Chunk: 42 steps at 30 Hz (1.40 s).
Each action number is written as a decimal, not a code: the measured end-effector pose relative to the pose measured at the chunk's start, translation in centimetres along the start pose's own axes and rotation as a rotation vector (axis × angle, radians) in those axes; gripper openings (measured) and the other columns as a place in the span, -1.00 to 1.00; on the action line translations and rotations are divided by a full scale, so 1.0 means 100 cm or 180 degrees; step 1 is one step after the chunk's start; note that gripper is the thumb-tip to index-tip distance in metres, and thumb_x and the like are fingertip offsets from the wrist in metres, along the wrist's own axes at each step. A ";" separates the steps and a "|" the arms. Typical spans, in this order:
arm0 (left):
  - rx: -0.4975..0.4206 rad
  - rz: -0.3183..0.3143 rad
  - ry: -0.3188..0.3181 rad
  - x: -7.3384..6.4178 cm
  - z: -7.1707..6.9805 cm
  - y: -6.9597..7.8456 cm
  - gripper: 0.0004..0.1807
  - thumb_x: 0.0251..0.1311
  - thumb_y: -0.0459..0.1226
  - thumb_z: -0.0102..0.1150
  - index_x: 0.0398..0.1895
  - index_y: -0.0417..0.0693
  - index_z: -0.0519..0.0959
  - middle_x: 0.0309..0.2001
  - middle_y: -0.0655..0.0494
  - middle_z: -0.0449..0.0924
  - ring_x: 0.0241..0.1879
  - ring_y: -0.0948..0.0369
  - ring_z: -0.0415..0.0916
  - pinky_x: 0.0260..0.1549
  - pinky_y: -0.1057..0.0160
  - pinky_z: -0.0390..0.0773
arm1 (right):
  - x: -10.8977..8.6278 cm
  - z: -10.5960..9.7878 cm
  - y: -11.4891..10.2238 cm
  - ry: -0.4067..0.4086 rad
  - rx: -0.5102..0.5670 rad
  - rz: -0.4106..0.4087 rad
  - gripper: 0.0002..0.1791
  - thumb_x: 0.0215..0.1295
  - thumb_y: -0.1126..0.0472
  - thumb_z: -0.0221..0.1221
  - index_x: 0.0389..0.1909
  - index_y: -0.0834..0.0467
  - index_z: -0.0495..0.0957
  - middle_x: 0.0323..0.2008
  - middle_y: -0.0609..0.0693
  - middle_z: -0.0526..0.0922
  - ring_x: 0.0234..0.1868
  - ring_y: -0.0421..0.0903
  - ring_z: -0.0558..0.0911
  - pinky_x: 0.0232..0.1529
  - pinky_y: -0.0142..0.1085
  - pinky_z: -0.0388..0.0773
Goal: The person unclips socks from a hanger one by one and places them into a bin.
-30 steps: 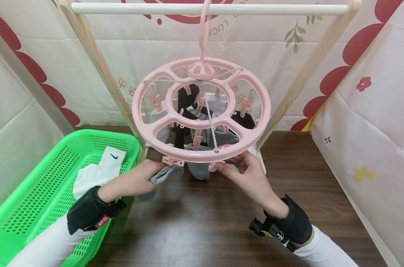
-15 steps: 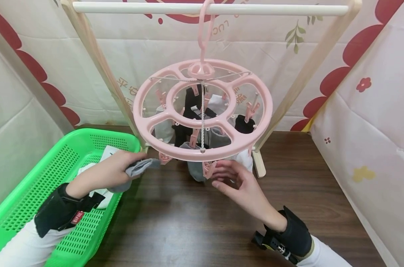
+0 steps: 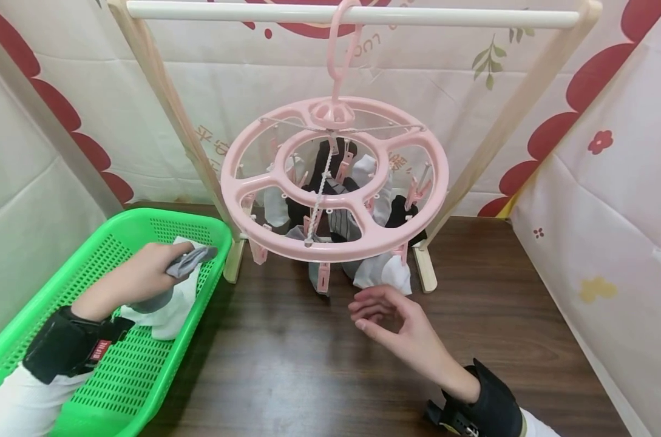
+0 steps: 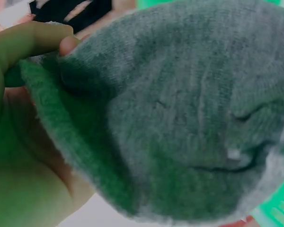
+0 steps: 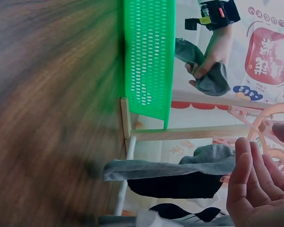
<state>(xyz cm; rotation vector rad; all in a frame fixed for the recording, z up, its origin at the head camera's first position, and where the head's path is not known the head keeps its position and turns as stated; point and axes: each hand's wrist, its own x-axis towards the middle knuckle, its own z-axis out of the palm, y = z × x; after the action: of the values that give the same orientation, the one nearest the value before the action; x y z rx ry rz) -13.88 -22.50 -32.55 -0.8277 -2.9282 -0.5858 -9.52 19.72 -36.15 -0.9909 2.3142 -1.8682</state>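
In the head view my left hand (image 3: pixel 150 273) is over the green basket, gripping a grey sock (image 3: pixel 190 261). The left wrist view shows this sock (image 4: pixel 180 118) close up, its cuff spread near the thumb and fingers. Below that hand a white sock (image 3: pixel 183 303) lies in the basket. My right hand (image 3: pixel 398 321) holds nothing; its fingers are loosely bent, below and in front of the pink round clip hanger (image 3: pixel 286 246). A pink clip (image 3: pixel 323 277) hangs from the front of the hanger's ring. Black, grey and white socks dangle beneath it.
The hanger's hook hangs on a white rail (image 3: pixel 445 16) between wooden legs (image 3: pixel 505 121). At left on the dark wooden table (image 3: pixel 286 376) stands the green basket (image 3: pixel 111 376). Printed fabric walls (image 3: pixel 598 200) enclose the back and sides.
My left hand has carried the grey sock left, from the hanger's front to over the basket. My right hand has let go of a clip and lowered slightly. The hanger has turned.
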 end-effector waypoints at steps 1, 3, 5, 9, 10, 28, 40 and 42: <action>0.0008 -0.0011 0.0009 -0.001 0.002 -0.005 -0.73 -0.06 -0.54 0.26 -0.27 -0.20 0.49 -0.51 0.19 0.43 -0.53 0.21 0.34 -0.55 0.20 0.37 | -0.002 -0.001 0.001 0.0001 -0.0011 -0.0003 -0.64 0.21 0.49 0.22 0.02 0.23 0.48 -0.14 0.07 0.66 -0.17 -0.02 0.67 -0.16 -0.26 0.57; 0.0013 -0.0077 -0.0016 -0.002 0.005 -0.016 -0.76 -0.03 -0.51 0.29 -0.30 -0.18 0.47 -0.53 0.21 0.41 -0.55 0.22 0.32 -0.56 0.20 0.35 | -0.006 -0.002 0.003 0.0010 -0.0027 -0.0018 -0.65 0.21 0.49 0.22 0.02 0.23 0.49 -0.14 0.06 0.66 -0.19 -0.01 0.67 -0.18 -0.26 0.58; -0.0008 -0.0168 -0.0078 -0.003 0.008 -0.027 -0.78 -0.01 -0.48 0.29 -0.34 -0.16 0.45 -0.54 0.21 0.39 -0.56 0.22 0.31 -0.57 0.20 0.34 | -0.011 -0.005 0.004 0.0018 -0.0044 -0.0030 -0.64 0.21 0.51 0.21 0.02 0.23 0.49 -0.14 0.07 0.66 -0.20 -0.01 0.67 -0.20 -0.27 0.58; -0.0045 -0.0375 -0.0229 -0.005 0.014 -0.048 -0.77 0.01 -0.44 0.30 -0.28 -0.23 0.48 -0.48 0.13 0.46 -0.53 0.18 0.35 -0.55 0.18 0.36 | -0.021 -0.010 0.009 0.0028 -0.0084 0.0002 -0.65 0.20 0.53 0.21 0.01 0.27 0.49 -0.14 0.09 0.65 -0.21 -0.03 0.67 -0.22 -0.28 0.58; -0.0061 -0.0434 -0.0270 -0.006 0.015 -0.052 -0.76 0.01 -0.43 0.30 -0.25 -0.26 0.49 -0.46 0.11 0.48 -0.51 0.17 0.37 -0.54 0.17 0.37 | -0.024 -0.012 0.010 0.0030 -0.0098 0.0020 -0.65 0.20 0.53 0.21 0.00 0.28 0.50 -0.15 0.08 0.66 -0.22 -0.03 0.67 -0.23 -0.28 0.58; -0.0248 -0.0408 -0.0464 -0.006 0.018 -0.056 -0.55 0.00 -0.35 0.38 -0.05 -0.35 0.48 -0.12 -0.29 0.51 -0.08 -0.23 0.46 -0.17 -0.13 0.45 | -0.040 -0.043 0.023 0.0196 -0.0229 -0.0042 -0.65 0.14 0.64 0.16 -0.05 0.34 0.52 -0.18 0.13 0.67 -0.20 -0.06 0.67 -0.23 -0.33 0.58; -0.0285 -0.0195 -0.0437 -0.001 0.021 -0.026 -0.62 0.10 -0.35 0.30 -0.03 -0.33 0.51 -0.07 -0.20 0.54 -0.06 -0.12 0.50 -0.15 -0.05 0.48 | -0.021 -0.056 0.002 0.0358 -0.0360 0.0005 -0.68 0.17 0.62 0.16 -0.07 0.32 0.54 -0.23 0.20 0.66 -0.23 -0.06 0.68 -0.23 -0.34 0.58; -0.0321 -0.0193 -0.0456 0.001 0.020 -0.019 -0.60 0.12 -0.34 0.29 0.00 -0.35 0.50 -0.05 -0.21 0.54 -0.05 -0.11 0.50 -0.15 -0.04 0.48 | -0.016 -0.056 -0.001 0.0368 -0.0381 -0.0033 -0.67 0.16 0.61 0.17 -0.07 0.31 0.54 -0.22 0.20 0.66 -0.21 -0.07 0.68 -0.22 -0.34 0.58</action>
<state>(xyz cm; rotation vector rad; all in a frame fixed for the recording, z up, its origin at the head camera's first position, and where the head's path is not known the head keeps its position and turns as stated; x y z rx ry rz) -14.83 -23.18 -35.09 -0.8261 -3.0854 -0.7127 -10.36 25.39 -34.98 -0.9307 2.5174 -1.8575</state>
